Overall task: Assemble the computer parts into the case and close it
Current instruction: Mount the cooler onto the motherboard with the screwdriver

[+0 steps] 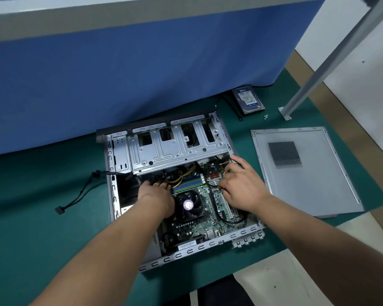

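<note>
An open computer case (199, 248) lies flat on a green mat, its motherboard (192, 228) and round CPU fan (189, 205) exposed. My left hand (157, 198) reaches in beside the fan, fingertips at the yellow and black power cables (181, 176) near the memory slots. Over the board's right side, my right hand (241, 184) has its fingers curled down among thin wires; what they pinch is hidden. The grey side panel (305, 171) lies flat to the right of the case. A hard drive (248, 99) rests at the far edge of the mat.
A black cable with a connector (59, 209) trails out of the case to the left. Small screws (265, 116) lie near the hard drive. A blue partition (119, 74) stands behind the case. A metal frame leg (296, 102) stands at the back right.
</note>
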